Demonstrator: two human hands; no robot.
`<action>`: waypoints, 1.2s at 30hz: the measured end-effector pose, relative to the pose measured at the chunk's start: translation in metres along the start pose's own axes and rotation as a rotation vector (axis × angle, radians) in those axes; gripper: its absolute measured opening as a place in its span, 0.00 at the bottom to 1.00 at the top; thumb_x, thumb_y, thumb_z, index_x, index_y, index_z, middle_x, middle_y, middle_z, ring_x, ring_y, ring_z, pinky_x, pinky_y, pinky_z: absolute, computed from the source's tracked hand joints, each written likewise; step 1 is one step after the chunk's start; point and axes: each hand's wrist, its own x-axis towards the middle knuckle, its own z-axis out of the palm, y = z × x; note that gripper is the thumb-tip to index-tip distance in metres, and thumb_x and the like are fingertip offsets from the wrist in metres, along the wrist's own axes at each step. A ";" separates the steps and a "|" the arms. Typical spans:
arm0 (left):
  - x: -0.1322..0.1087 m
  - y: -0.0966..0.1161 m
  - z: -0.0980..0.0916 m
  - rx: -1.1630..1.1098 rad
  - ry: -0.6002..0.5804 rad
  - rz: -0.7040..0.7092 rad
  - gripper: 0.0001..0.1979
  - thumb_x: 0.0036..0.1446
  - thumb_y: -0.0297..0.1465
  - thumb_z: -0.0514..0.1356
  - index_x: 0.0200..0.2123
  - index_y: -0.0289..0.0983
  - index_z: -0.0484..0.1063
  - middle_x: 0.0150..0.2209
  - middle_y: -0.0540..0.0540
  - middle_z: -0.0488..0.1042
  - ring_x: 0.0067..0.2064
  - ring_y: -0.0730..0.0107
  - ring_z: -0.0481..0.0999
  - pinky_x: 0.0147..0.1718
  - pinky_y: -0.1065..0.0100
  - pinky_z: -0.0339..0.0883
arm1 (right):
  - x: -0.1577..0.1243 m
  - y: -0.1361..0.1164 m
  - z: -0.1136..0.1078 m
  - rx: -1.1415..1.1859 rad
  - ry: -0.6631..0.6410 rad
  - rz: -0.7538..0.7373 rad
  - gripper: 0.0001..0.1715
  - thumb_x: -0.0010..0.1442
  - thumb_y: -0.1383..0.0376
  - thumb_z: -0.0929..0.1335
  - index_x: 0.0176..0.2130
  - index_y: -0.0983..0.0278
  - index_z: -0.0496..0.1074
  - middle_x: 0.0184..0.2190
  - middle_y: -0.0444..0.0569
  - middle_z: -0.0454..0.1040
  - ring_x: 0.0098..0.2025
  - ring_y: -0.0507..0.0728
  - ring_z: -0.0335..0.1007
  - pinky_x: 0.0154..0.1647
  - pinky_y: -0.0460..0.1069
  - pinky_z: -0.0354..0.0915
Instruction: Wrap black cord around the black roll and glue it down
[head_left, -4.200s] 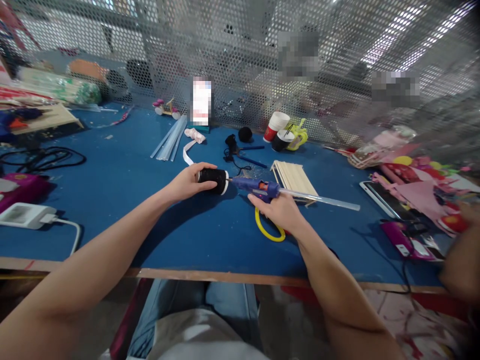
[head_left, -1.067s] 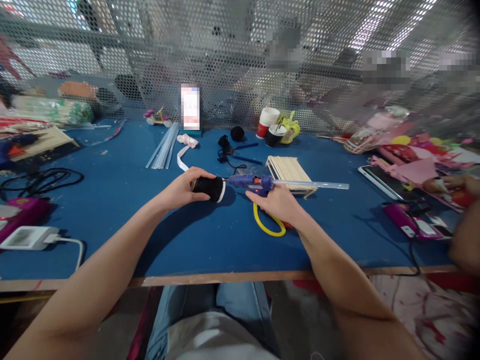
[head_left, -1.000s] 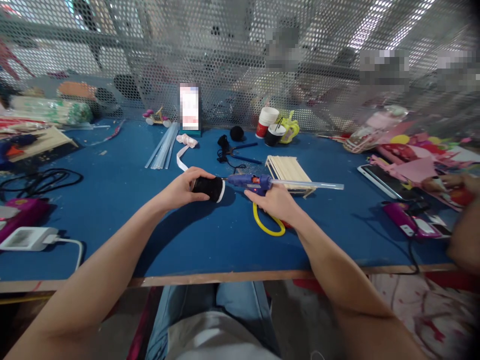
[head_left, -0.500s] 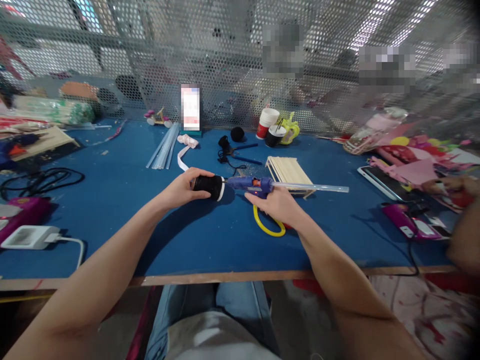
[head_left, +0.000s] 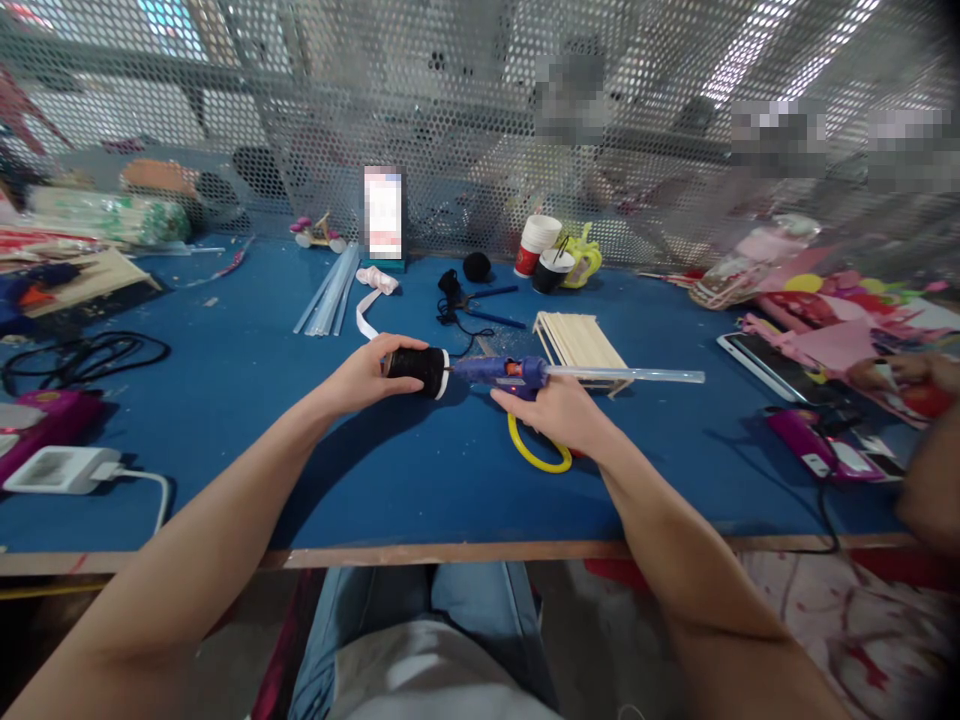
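Observation:
My left hand (head_left: pixel 367 375) is wrapped around a cup (head_left: pixel 420 371) bound in black yarn, lying on its side with its white rim facing right. In my right hand (head_left: pixel 566 410) is a blue hot glue gun (head_left: pixel 487 370), its nozzle pointing left at the cup's rim; whether they touch I cannot tell. A long clear glue stick (head_left: pixel 645 375) sticks out of the gun's back. Below my right hand, a yellow loop handle (head_left: pixel 534 455) lies on the table, the rest of it hidden.
Beyond my hands lie blue-handled pliers (head_left: pixel 491 318), black yarn (head_left: pixel 448 290), clear glue sticks (head_left: pixel 330 295) and white ribbon (head_left: pixel 367 315). A small stick-built stand (head_left: pixel 581 345) is behind my right hand. Stacked paper cups (head_left: pixel 536 245) stand near the mesh screen (head_left: pixel 450 130). Another person's hand (head_left: pixel 922 385) is at right.
My hands, the cup and the glue gun hold almost the same positions. The view has shifted very slightly.

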 end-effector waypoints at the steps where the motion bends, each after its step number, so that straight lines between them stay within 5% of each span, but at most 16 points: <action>1: 0.000 0.000 0.000 0.003 0.003 0.000 0.25 0.46 0.35 0.63 0.49 0.38 0.66 0.48 0.42 0.68 0.46 0.62 0.69 0.45 0.59 0.63 | 0.000 0.000 0.000 -0.008 0.001 0.002 0.16 0.55 0.55 0.62 0.29 0.64 0.69 0.23 0.47 0.70 0.27 0.55 0.66 0.29 0.49 0.60; 11: 0.000 0.001 0.000 0.030 0.004 -0.008 0.25 0.47 0.35 0.62 0.50 0.38 0.65 0.47 0.42 0.69 0.44 0.62 0.70 0.45 0.59 0.63 | -0.001 -0.002 -0.001 0.013 -0.017 0.008 0.16 0.54 0.55 0.63 0.33 0.64 0.71 0.26 0.47 0.72 0.30 0.56 0.67 0.31 0.49 0.60; 29: 0.001 -0.002 0.001 0.010 0.023 -0.026 0.25 0.47 0.36 0.62 0.50 0.38 0.65 0.46 0.42 0.69 0.44 0.62 0.70 0.44 0.59 0.63 | -0.003 -0.005 -0.003 0.045 -0.066 0.000 0.13 0.53 0.56 0.63 0.25 0.63 0.67 0.17 0.43 0.64 0.21 0.52 0.59 0.24 0.48 0.55; 36: 0.000 -0.001 0.003 -0.053 0.034 -0.004 0.25 0.46 0.36 0.63 0.49 0.37 0.66 0.46 0.42 0.69 0.45 0.62 0.70 0.45 0.59 0.63 | 0.001 0.001 -0.003 0.319 0.006 0.068 0.17 0.54 0.54 0.64 0.22 0.63 0.66 0.14 0.43 0.64 0.17 0.51 0.60 0.20 0.48 0.58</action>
